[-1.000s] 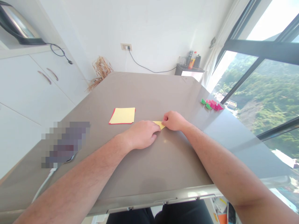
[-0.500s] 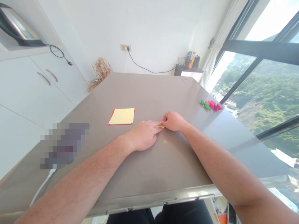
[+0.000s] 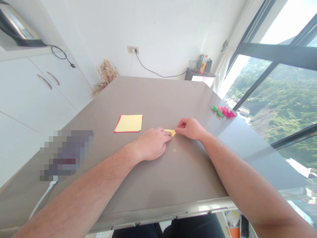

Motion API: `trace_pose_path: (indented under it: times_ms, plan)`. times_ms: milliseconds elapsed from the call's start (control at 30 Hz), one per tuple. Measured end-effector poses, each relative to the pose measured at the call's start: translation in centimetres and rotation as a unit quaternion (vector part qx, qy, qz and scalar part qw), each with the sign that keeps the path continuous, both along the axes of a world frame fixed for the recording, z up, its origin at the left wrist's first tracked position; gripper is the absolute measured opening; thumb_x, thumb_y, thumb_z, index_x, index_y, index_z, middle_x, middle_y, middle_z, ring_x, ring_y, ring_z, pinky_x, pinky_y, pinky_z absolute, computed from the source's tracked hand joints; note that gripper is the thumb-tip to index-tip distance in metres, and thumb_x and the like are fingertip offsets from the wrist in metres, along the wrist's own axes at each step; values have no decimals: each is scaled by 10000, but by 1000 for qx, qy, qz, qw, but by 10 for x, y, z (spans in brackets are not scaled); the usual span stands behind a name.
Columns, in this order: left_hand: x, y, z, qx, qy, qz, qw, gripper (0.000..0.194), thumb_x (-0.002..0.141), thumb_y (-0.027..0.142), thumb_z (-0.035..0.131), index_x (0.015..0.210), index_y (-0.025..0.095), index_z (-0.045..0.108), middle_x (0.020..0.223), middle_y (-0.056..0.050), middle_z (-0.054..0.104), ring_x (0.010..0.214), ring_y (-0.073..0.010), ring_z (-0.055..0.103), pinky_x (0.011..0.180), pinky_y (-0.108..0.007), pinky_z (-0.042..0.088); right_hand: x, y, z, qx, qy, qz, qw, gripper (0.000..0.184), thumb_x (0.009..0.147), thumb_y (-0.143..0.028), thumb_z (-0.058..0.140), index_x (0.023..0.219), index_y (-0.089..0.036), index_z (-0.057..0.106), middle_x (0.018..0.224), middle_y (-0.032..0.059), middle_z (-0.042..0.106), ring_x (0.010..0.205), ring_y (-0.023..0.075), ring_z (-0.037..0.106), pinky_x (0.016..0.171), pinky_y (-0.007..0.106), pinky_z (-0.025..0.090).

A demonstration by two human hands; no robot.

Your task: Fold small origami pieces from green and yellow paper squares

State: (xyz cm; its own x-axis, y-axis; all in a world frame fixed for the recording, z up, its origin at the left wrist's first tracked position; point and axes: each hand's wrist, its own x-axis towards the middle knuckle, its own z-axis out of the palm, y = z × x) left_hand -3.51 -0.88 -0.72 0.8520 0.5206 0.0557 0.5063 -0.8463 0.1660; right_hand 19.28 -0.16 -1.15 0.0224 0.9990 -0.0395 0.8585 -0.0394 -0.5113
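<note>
A small folded piece of yellow paper (image 3: 173,132) lies on the table, partly covered by my fingers. My left hand (image 3: 154,142) rests over its left part, fingers stretched out and pressing it down. At the paper's right tip, my right hand (image 3: 188,128) pinches the corner between thumb and fingertips. Left of both hands sits a stack of square paper (image 3: 128,123), yellow on top with red edges showing beneath.
Small pink and green folded pieces (image 3: 226,112) sit at the table's right edge by the window. On the left lies a blurred-out dark object (image 3: 70,150) with a white cable (image 3: 42,200). Dried stalks (image 3: 105,76) stand beyond the far left corner of the grey table (image 3: 158,96).
My right hand has shifted slightly right, to the paper's tip, uncovering more of the yellow paper. My left hand has stayed nearly in place.
</note>
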Motion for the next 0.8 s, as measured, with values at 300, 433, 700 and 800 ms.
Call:
trace_pose_path:
  times_ms: [300, 433, 700, 800]
  plan:
    - [2, -1, 5, -12, 8, 20, 1000, 425, 889, 138, 433, 1213, 280, 669, 1248, -50, 695, 1183, -250, 606, 966, -394, 483, -8, 6, 1, -49, -53, -41, 997, 94, 676, -303, 686, 724, -242, 632, 721, -26, 669, 654, 141, 570, 551, 257, 394]
    - [2, -2, 6, -12, 10, 25, 1000, 427, 884, 147, 447, 1220, 288, 669, 1227, -50, 701, 1181, -251, 608, 965, -393, 485, -4, 9, 0, -58, -44, -45, 996, 94, 672, -303, 697, 710, -242, 636, 691, -27, 653, 643, 140, 561, 541, 254, 391]
    - [0, 1, 3, -8, 4, 3, 1000, 436, 911, 149, 394, 1232, 268, 663, 1356, -20, 661, 1216, -247, 586, 980, -412, 480, 3, 12, -5, -30, -34, -55, 997, 75, 686, -271, 697, 705, -234, 634, 714, -20, 668, 666, 142, 577, 555, 248, 403]
    - [-1, 1, 2, -7, 9, 0, 1000, 437, 917, 153, 384, 1236, 262, 663, 1398, -9, 639, 1226, -245, 580, 974, -411, 480, 4, 11, -5, -24, -33, -51, 998, 80, 695, -279, 692, 703, -232, 628, 718, -19, 669, 674, 142, 576, 565, 246, 404]
